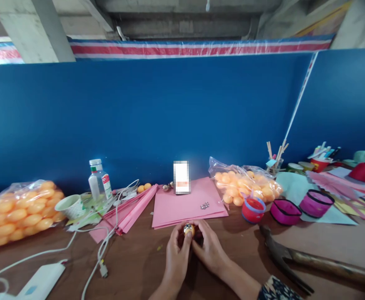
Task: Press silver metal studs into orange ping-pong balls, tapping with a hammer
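Observation:
Over the brown table, my left hand [176, 250] and my right hand [212, 246] meet around a small shiny ball [189, 228], silver and gold-coloured on top. The left thumb presses on its near side, while the fingers of both hands curl around it and partly hide it. Just beyond my fingertips lies a stack of pink paper [182, 210]. On that paper are a small cluster of silvery pieces [204, 206] and some shiny round metal balls [166, 187]. A blurred-out phone-like screen [181, 177] stands at the back.
Bags of orange balls lie left [23, 212] and right [235, 187]. A hammer [319, 264] rests at right, near a red cup [253, 209] and purple fabric rings [285, 211]. White cables [99, 254], a power bank [41, 281], a bottle [100, 183] and a paper cup [70, 207] occupy the left.

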`<state>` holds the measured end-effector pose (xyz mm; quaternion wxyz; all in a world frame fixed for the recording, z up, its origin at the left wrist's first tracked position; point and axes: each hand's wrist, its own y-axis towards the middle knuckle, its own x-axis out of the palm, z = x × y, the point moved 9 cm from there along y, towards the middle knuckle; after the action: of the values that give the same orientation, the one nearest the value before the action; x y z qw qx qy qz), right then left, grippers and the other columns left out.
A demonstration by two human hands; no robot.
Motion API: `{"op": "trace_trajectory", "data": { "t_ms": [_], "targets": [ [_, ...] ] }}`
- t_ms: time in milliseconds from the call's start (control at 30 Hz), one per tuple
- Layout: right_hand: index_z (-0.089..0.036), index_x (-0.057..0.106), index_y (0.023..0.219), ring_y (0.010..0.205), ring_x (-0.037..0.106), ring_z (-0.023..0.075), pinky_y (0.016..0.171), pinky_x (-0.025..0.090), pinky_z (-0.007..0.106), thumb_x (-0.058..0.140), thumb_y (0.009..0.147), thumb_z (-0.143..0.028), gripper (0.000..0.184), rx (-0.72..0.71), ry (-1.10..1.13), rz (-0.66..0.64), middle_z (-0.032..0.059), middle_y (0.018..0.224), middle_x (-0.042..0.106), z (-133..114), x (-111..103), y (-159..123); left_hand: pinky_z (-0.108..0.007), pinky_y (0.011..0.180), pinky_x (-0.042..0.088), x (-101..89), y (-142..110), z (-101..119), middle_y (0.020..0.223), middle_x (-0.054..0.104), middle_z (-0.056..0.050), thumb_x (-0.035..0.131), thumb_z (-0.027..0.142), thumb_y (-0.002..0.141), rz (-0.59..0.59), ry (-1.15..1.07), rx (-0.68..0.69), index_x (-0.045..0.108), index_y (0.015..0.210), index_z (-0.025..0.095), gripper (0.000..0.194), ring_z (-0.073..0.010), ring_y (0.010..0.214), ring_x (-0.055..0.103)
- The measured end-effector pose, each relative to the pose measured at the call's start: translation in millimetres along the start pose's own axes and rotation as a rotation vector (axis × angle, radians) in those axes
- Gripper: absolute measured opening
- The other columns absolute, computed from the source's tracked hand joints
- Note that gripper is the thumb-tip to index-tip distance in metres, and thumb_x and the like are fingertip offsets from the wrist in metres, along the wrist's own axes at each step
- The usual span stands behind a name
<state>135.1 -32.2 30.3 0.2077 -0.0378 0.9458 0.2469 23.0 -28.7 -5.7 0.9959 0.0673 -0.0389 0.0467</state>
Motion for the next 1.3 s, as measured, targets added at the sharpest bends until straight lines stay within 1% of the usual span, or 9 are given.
{"op": "trace_trajectory", "data": {
  "t_ms": [133,233,367,500,600,833,1033,1300],
  "targets": [
    [-0.019,0.047,0.101,0.09,0.057,0.0191,0.078,0.047,0.03,0.053,0.074,-0.015,0.028,0.089,0.041,0.039,0.0076,0.1,0.057,13.5,-0.7,-1.5,-0.035,0.088,0.045,-1.6,-0.8,-3.2,0.108,0.062,-0.01,0.062,0.031,0.072,0.025,-0.065,-0.038,0.052,0.109,0.017,0.041,-0.0223,0.099,0.059],
    [-0.02,0.046,0.1,0.085,0.058,0.0182,0.076,0.048,0.03,0.055,0.074,-0.016,0.028,0.124,0.072,0.051,0.0062,0.097,0.059,16.7,-0.9,-1.6,-0.035,0.087,0.046,-1.3,-1.0,-1.7,0.105,0.064,-0.01,0.062,0.03,0.071,0.026,-0.077,-0.043,0.054,0.106,0.016,0.039,-0.0221,0.097,0.06],
    [-0.021,0.047,0.099,0.082,0.059,0.0161,0.074,0.048,0.027,0.054,0.074,-0.016,0.026,0.123,0.137,0.039,0.0036,0.093,0.06,13.1,0.0,0.3,-0.034,0.086,0.046,0.5,-0.8,2.4,0.102,0.065,-0.008,0.06,0.03,0.073,0.0,-0.022,-0.028,0.057,0.102,0.017,0.032,-0.0217,0.096,0.06],
    [-0.02,0.049,0.104,0.087,0.058,0.0162,0.076,0.048,0.027,0.053,0.073,-0.012,0.032,0.101,0.152,0.034,0.0047,0.098,0.059,10.3,-0.5,0.7,-0.034,0.089,0.044,-3.1,0.1,-0.7,0.107,0.064,-0.008,0.058,0.031,0.074,0.015,0.023,-0.027,0.056,0.108,0.018,0.036,-0.0213,0.1,0.058],
    [-0.02,0.05,0.106,0.091,0.057,0.0169,0.081,0.047,0.029,0.05,0.075,-0.012,0.032,0.088,0.14,0.029,0.006,0.102,0.058,9.8,-1.5,0.4,-0.035,0.09,0.043,-5.9,0.8,-3.1,0.109,0.063,-0.008,0.057,0.031,0.075,0.031,0.042,-0.018,0.054,0.112,0.019,0.039,-0.0215,0.101,0.058],
    [-0.021,0.05,0.106,0.089,0.059,0.0163,0.079,0.048,0.028,0.048,0.079,-0.015,0.027,0.104,0.182,-0.002,0.0059,0.102,0.06,9.5,-0.8,1.8,-0.034,0.09,0.043,-3.1,-0.5,-1.4,0.11,0.062,-0.008,0.058,0.031,0.074,0.029,-0.026,-0.043,0.053,0.112,0.018,0.04,-0.021,0.102,0.057],
    [-0.022,0.05,0.104,0.087,0.059,0.0158,0.073,0.049,0.027,0.049,0.079,-0.017,0.025,0.103,0.187,-0.018,0.0055,0.101,0.059,6.4,0.1,1.7,-0.034,0.087,0.044,-2.1,-1.3,-0.3,0.107,0.063,-0.009,0.059,0.03,0.074,0.034,-0.04,-0.061,0.053,0.11,0.017,0.039,-0.0211,0.098,0.059],
    [-0.021,0.052,0.103,0.082,0.059,0.0155,0.068,0.05,0.026,0.05,0.079,-0.018,0.025,0.113,0.18,-0.015,0.0056,0.098,0.06,4.8,-1.5,1.5,-0.034,0.084,0.046,0.9,-1.2,1.8,0.101,0.065,-0.009,0.059,0.03,0.074,-0.002,-0.099,-0.061,0.054,0.104,0.017,0.034,-0.0206,0.093,0.061]
  ]
}}
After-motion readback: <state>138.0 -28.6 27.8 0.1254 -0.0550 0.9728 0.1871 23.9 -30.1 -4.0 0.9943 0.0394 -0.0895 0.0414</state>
